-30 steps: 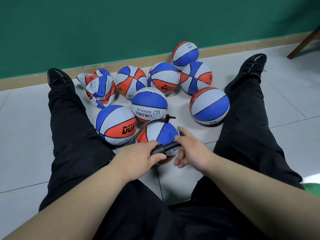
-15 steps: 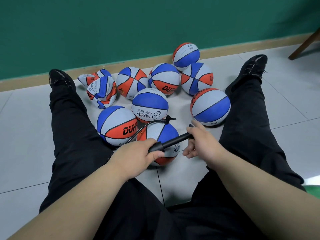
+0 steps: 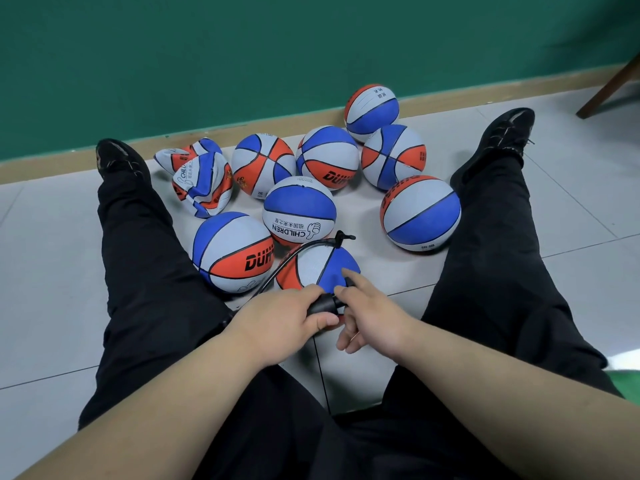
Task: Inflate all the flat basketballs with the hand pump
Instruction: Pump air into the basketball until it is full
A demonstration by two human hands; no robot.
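Black pump (image 3: 323,304) sits gripped in our left hand (image 3: 287,317), our right hand (image 3: 372,315) loosely closed on its handle. Its hose (image 3: 294,258) arcs onto the nearest basketball (image 3: 317,268) on the floor (image 3: 41,271) between our legs; two crumpled flat balls (image 3: 199,178) lie beyond.

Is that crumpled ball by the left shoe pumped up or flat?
Flat: the crumpled ball is caved in and folded, unlike the round balls beside it.

black pump (image 3: 323,304) against round basketball (image 3: 320,268)

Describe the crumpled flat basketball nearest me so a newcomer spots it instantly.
Start at the green wall and follow the person's left leg toward the shoe. The crumpled blue, white and orange basketball lies beside it; unlike its round neighbours, it is collapsed into folds.
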